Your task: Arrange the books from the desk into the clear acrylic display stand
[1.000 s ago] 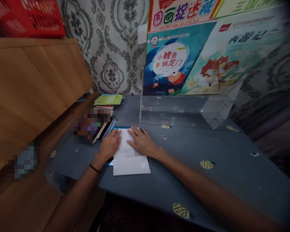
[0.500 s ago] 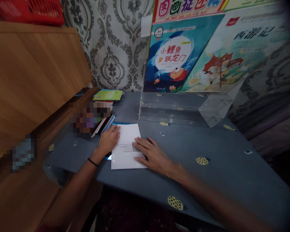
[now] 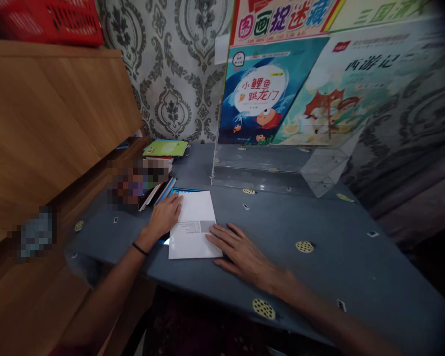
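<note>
White booklet (image 3: 195, 226) lies flat on grey table (image 3: 319, 222), near its front-left edge, between both hands. Left hand (image 3: 165, 216) rests palm-down on booklet's left edge, fingers loose, not gripping. Right hand (image 3: 241, 251) lies open & flat, fingertips touching booklet's lower right corner. Booklet: plain white cover w/ small printed block mid-page, text too small to read. A blue edge (image 3: 185, 190) pokes out beneath it; what that belongs to can't be told. Book stack (image 3: 159, 190) beside left hand partly blurred.
</note>
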`<state>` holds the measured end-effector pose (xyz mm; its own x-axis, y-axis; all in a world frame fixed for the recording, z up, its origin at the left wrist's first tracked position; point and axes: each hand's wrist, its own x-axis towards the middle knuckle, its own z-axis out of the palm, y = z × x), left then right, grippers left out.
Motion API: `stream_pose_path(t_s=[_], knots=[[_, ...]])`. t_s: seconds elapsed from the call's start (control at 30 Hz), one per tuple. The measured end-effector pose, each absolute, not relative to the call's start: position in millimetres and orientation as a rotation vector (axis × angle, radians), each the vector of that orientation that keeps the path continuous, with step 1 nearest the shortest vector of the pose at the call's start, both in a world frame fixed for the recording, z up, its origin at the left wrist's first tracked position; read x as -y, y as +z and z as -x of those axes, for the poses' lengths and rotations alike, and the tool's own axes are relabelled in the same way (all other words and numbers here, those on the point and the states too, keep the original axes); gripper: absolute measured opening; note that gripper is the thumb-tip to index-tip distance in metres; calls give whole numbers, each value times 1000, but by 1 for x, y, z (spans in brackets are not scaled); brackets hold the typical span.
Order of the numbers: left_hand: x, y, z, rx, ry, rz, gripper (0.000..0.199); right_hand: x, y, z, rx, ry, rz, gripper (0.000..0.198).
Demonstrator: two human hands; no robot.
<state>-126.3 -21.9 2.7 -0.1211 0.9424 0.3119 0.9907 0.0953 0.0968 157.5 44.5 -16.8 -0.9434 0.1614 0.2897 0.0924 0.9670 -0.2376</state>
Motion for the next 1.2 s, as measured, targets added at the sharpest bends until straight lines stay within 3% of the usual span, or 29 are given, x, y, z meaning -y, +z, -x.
stream_pose_path(t_s=[0.3, 0.53, 0.7, 0.83, 1.07, 1.2], knots=[[77, 9, 93, 2036, -435, 2180, 38, -42, -21, -153, 2740, 193, 176, 46], [117, 7, 66, 1973, -286, 2281, 63, -47, -30, -156, 2684, 173, 140, 45], [117, 10, 60, 1874, -191, 2283, 56, -52, -34, -158, 2642, 161, 65, 53], [121, 14, 56, 1700, -178, 2216, 38, -54, -33, -157, 2622, 192, 61, 55], [113, 19, 58, 1622, -439, 2209, 9, -61, -20, -149, 2619, 499, 143, 35], [107, 33, 56, 1746, -683, 2154, 22, -71, -22, -144, 2472, 775, 185, 29]])
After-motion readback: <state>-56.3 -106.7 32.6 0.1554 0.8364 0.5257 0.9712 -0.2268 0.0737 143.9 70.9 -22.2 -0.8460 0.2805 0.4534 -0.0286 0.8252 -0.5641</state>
